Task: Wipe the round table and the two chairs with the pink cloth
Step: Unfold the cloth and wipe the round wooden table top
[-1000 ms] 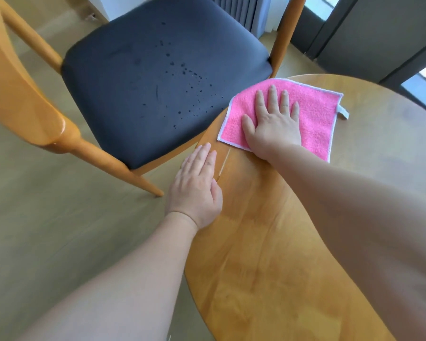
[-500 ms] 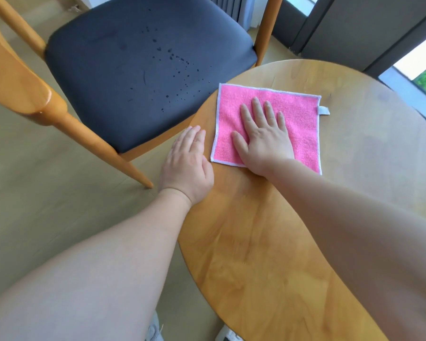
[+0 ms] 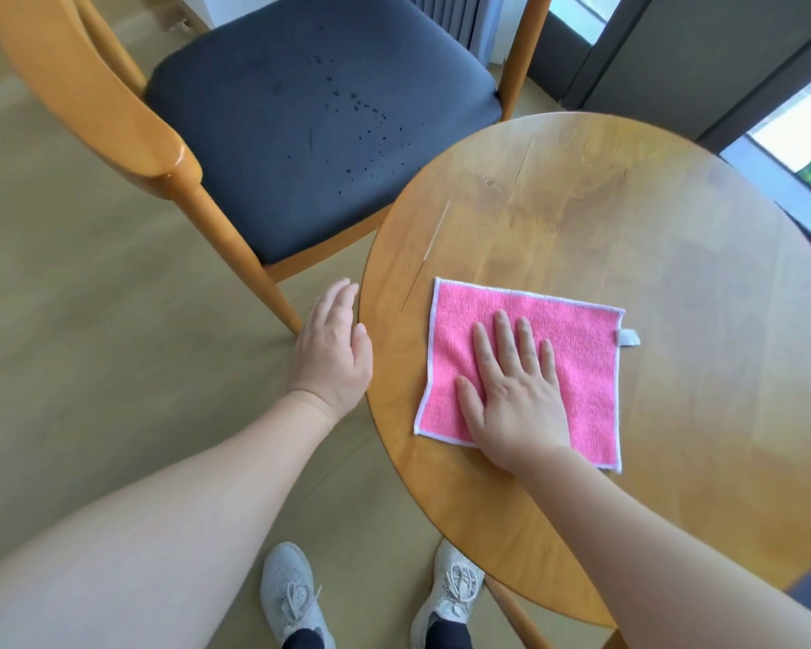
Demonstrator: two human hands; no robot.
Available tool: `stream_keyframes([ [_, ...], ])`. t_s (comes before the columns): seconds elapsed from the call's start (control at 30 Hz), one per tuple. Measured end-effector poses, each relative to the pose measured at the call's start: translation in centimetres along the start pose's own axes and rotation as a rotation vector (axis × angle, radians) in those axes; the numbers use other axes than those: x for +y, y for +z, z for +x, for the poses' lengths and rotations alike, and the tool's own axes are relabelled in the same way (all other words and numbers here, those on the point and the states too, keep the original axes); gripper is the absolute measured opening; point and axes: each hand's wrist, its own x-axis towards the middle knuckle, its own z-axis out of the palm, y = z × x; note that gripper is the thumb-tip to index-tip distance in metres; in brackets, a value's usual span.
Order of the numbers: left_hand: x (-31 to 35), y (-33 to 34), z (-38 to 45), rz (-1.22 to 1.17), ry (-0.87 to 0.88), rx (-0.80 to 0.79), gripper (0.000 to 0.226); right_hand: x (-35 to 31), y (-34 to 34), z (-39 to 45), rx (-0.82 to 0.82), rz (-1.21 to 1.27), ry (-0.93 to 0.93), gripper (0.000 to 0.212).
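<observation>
Round wooden table (image 3: 628, 217) on a tan floor (image 3: 90, 344), chair (image 3: 300, 133) beside it. Cloth (image 3: 577, 367) lies flat near the table's left edge, tag pointing right. Right hand (image 3: 516, 395) presses it, fingers straight; left hand (image 3: 333, 353) released at the rim.

Cloth drawn toward the near edge

The right hand (image 3: 516, 395) has slid the pink cloth (image 3: 577, 363) back across the round table (image 3: 581, 217); the left hand (image 3: 333, 353) has left the tabletop for its rim.
</observation>
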Motion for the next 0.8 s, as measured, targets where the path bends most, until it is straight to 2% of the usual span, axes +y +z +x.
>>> stream_keyframes([
  [0.3, -3.6, -1.7, -2.2, -0.011, -0.042, 0.0, 0.042, -1.2, -0.4, 0.9, -0.021, -0.039, -0.004, 0.069],
  [0.67, -6.3, -2.6, -2.3, -0.043, -0.068, 0.017, 0.039, -5.1, -3.3, 14.6, 0.044, -0.035, -0.08, 0.071],
  [0.8, -7.4, -2.5, -2.6, -0.047, -0.106, 0.011, 0.04, -6.2, -3.6, 17.0, 0.059, -0.03, -0.057, 0.071],
])
